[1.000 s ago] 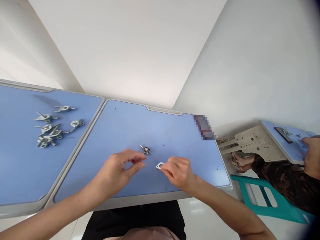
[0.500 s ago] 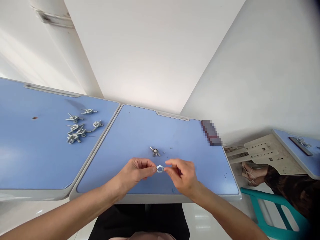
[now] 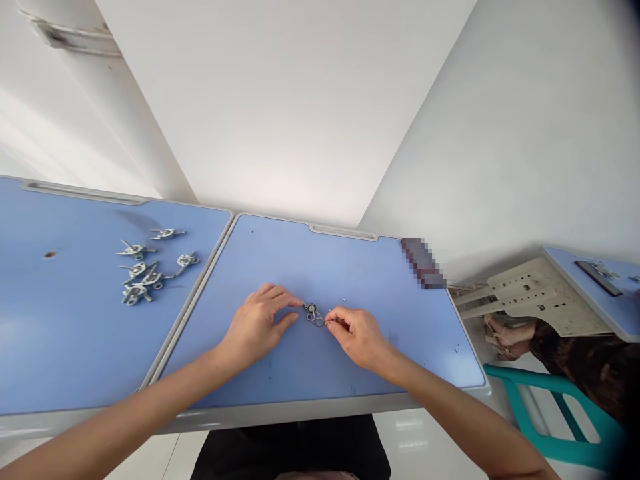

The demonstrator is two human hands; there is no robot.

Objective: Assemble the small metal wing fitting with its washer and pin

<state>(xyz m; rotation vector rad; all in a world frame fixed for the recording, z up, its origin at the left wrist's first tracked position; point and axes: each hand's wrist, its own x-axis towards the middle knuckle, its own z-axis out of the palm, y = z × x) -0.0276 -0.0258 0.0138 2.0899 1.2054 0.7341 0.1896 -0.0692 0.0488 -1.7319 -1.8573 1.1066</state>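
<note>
Head view: the left hand (image 3: 256, 325) and right hand (image 3: 357, 338) sit apart, low on the blue desktop (image 3: 320, 260). Right fingertips (image 3: 333, 321) pinch a metal washer (image 3: 319, 322) just beside a wing bolt (image 3: 313, 311), midway between the hands. Whether the left fingertips (image 3: 293, 303) touch the bolt is too small to tell. Open desktop runs from 12 to 3 o'clock; the near edge lies close at 6 o'clock. Past the seam at 10 o'clock, more wing bolts (image 3: 147, 277) lie clustered on the neighbouring desk (image 3: 60, 333).

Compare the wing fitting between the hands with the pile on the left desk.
The wing fitting lies alone on the right desk, between the left hand and right hand; the pile's pieces overlap on the left desk, no hand near. Both are silvery metal.
</note>
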